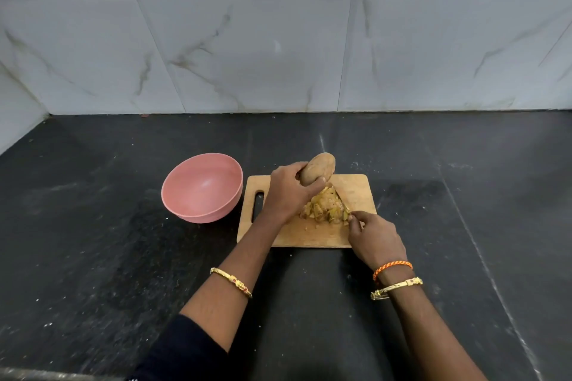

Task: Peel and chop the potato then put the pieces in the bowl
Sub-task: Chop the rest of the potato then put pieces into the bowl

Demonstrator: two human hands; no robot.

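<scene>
Nearest the camera, the right hand pinches a thin knife beside a heap of peelings on the cutting board. The left hand grips the unpeeled potato above it, the pink bowl alongside. Peeling should go best with shallow strokes, turning the potato steadily.

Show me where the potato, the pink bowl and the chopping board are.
potato (320, 171): head view, on its brown unpeeled skin above the left hand's fingers.
pink bowl (201, 185): head view, on its bare inner wall.
chopping board (309, 235): head view, on bare wood near its front edge.
</scene>
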